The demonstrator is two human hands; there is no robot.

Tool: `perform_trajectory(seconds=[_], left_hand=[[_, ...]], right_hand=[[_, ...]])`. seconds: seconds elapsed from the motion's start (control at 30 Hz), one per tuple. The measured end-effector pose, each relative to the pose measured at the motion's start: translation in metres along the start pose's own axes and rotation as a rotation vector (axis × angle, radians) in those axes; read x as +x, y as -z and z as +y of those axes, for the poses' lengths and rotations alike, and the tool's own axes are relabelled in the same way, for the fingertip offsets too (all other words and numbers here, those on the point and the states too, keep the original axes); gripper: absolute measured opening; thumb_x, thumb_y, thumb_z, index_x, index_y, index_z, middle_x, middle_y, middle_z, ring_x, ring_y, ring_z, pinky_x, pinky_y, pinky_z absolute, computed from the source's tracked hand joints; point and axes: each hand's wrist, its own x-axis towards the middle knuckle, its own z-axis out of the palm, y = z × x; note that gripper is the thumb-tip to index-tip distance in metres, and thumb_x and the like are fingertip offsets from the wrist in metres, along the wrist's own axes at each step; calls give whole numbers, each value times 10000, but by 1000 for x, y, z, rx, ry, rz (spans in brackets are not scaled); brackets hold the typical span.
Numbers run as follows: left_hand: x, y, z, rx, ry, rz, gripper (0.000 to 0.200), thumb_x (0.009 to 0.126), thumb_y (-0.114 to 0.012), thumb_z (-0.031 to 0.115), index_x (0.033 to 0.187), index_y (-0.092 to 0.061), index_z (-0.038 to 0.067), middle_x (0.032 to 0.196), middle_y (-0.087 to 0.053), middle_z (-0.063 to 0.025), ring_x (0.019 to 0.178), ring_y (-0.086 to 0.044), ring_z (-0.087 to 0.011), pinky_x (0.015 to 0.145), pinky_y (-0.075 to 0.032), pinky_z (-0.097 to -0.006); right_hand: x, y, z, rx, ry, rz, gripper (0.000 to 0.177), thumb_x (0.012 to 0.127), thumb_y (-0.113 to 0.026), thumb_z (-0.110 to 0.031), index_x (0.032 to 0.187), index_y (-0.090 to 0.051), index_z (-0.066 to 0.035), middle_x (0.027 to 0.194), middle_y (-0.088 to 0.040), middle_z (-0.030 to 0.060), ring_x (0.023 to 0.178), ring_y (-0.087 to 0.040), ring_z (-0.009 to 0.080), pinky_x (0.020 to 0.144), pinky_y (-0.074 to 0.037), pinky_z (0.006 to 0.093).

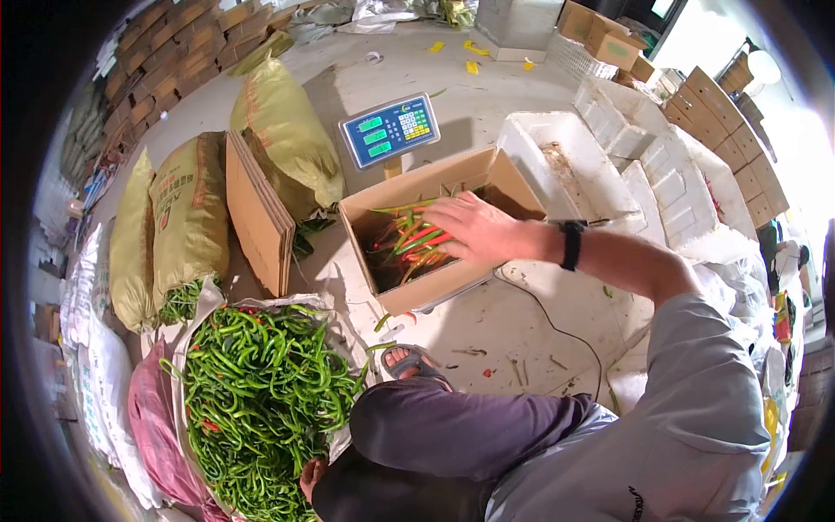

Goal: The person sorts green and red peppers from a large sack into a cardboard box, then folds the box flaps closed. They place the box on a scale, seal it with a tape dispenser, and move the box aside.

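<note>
My right hand reaches out over an open cardboard box, palm down and fingers stretched, with its fingertips on a bunch of green and red chili peppers lying inside. A black watch sits on that wrist. My left hand is low at the edge of a big heap of green chili peppers on an opened sack. My knee hides most of it, so its grip does not show.
The box stands on a scale with a blue display behind it. Flattened cartons and filled yellow sacks are to the left. White foam boxes are stacked on the right. My sandalled foot rests on the floor.
</note>
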Motion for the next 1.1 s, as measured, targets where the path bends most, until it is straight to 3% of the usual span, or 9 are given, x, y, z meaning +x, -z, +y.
perform_trajectory(seconds=[0.03,0.13,0.3,0.37,0.43,0.67,0.83,1.0,1.1], left_hand=[[-3,1,-2,0,0,3,481,923,-674,230,1308,-548,-31,1106,-672,-156,959,-661,-261,839,-532,-392],[-17,1,-9,2,14,24,482,926,-670,231,1311,-546,-32,1116,-669,-157,965,-659,-261,845,-529,-391],[-41,-6,-13,18,37,36,484,931,-664,232,1317,-541,-33,1132,-663,-159,976,-656,-260,854,-526,-389],[-51,-10,-11,21,35,38,485,933,-661,233,1320,-539,-34,1139,-661,-160,980,-655,-260,857,-524,-389],[-45,-15,-14,33,51,25,486,935,-659,233,1322,-537,-34,1145,-659,-160,985,-654,-260,861,-523,-388],[-50,-30,-29,44,56,-19,489,942,-651,235,1330,-531,-36,1168,-650,-163,999,-649,-259,874,-518,-385],[-48,-39,-49,40,88,-55,491,947,-645,236,1336,-526,-37,1185,-645,-164,1010,-646,-258,882,-514,-384],[-50,-34,-68,22,105,-90,493,952,-638,238,1342,-521,-38,1201,-639,-166,1021,-643,-258,891,-510,-382],[-52,-27,-83,15,119,-113,494,955,-635,239,1346,-518,-39,1211,-636,-167,1027,-642,-258,897,-508,-381]], right_hand=[[-5,7,-18,5,112,209,469,812,-667,-158,1226,-549,28,1253,-572,195,1158,-556,346,977,-440,452],[-38,-2,-68,134,141,162,416,730,-645,-21,1143,-603,12,1081,-636,162,1017,-611,326,864,-502,429],[-152,-128,-104,453,-263,-517,276,851,-608,-188,1089,-639,-51,910,-675,194,811,-656,402,704,-525,485],[-187,-143,-120,481,-465,-798,377,942,-579,-396,934,-693,-37,977,-696,191,905,-659,415,765,-519,494],[-264,-201,-112,517,-396,-910,385,943,-558,-417,960,-709,-63,972,-704,190,960,-654,403,842,-506,498],[-399,-270,-98,549,-495,-878,288,896,-573,-321,938,-721,-77,937,-699,202,939,-657,400,819,-516,500],[-379,-247,-54,322,-270,-763,244,857,-582,-281,832,-692,-65,879,-688,167,845,-654,384,755,-530,487],[-369,-250,-38,651,-442,-463,210,844,-612,-259,856,-670,-58,855,-675,166,790,-653,375,702,-535,477],[-361,-228,-45,497,-518,-627,216,855,-615,-257,884,-670,-50,861,-676,156,796,-653,356,711,-535,461]])
